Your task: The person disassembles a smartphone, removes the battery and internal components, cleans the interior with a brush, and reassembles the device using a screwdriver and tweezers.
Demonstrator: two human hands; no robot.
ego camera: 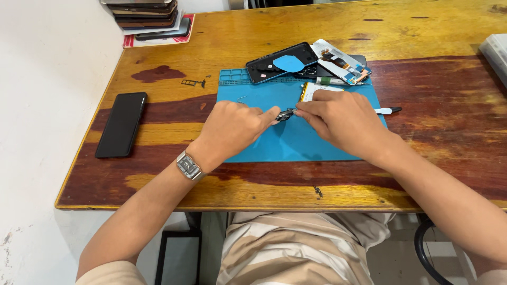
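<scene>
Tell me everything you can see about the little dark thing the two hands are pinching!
The small dark part is a tiny, flat piece that looks like metal and black plastic, too small to show finer detail. It is held just above the blue work mat, near the mat's middle. The left hand pinches its left end with its fingertips, and the right hand grips its right end, so it sits level between them. Its underside is hidden.
</scene>
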